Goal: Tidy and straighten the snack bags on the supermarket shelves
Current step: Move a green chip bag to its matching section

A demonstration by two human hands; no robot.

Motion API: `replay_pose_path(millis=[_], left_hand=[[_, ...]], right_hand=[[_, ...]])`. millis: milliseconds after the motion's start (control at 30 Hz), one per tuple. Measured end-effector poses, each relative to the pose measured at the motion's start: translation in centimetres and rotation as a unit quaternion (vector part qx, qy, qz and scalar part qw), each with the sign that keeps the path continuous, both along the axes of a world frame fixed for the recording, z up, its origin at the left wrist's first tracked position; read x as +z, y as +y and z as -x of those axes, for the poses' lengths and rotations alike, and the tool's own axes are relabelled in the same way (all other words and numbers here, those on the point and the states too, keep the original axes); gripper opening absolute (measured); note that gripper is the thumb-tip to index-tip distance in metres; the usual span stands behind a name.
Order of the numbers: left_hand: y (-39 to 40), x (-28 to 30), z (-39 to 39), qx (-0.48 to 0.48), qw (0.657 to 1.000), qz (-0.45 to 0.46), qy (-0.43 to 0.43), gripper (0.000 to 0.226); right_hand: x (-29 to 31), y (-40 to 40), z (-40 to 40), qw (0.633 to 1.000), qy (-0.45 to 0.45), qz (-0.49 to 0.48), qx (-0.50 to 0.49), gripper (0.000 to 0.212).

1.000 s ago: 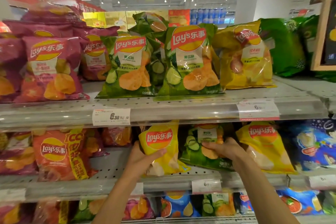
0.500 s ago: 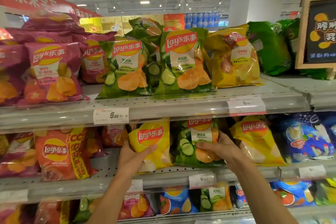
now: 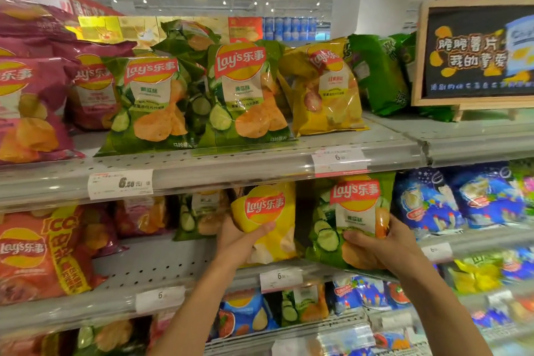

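Head view looks at supermarket shelves stocked with Lay's chip bags. On the middle shelf (image 3: pixel 161 264), the left hand (image 3: pixel 241 243) holds a yellow bag (image 3: pixel 267 221) at its lower left side; its grip is curled round the bag, thumb pressed across the front below the red logo, the other fingers hidden behind. Just to the right, the right hand (image 3: pixel 384 248) holds a green cucumber bag (image 3: pixel 351 217) from its lower right, thumb lying over the front near the picture of chips and fingers wrapped round the edge. Both bags stand roughly upright at the front of that shelf, close together but apart, the green one tilted slightly with its bottom hanging over the shelf lip. Left of the yellow bag, further back, sits another green bag (image 3: pixel 199 215), then reddish bags and a large red bag (image 3: pixel 43 254) at the far left. Blue bags (image 3: pixel 459 199) fill the right end. On the top shelf (image 3: pixel 231 166) two green bags (image 3: pixel 202 95) stand side by side, with magenta bags (image 3: pixel 31 101) to the left and a yellow bag leaning to their right. Price tags (image 3: pixel 120 183) sit on the shelf rails. A framed chalkboard sign (image 3: pixel 476 52) stands at upper right
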State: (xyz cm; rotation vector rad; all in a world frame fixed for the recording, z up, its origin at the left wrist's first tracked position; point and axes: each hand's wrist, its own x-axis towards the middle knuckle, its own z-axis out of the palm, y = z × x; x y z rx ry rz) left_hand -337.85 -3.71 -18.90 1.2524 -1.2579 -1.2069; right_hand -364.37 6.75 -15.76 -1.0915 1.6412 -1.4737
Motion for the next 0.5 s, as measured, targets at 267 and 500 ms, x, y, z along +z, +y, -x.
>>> replay_pose_path(millis=[267,500], left_hand=[[-0.5,-1.1,4.9,-0.039,0.999,-0.021,-0.011,0.075],[-1.4,-1.8,5.6,-0.046,0.997,-0.012,-0.056,0.072]], right_hand=[[-2.1,2.2,2.8,1.000,0.014,0.003,-0.004,0.057],[-3.5,1.8,2.5,0.998,0.030,-0.006,0.049,0.057]])
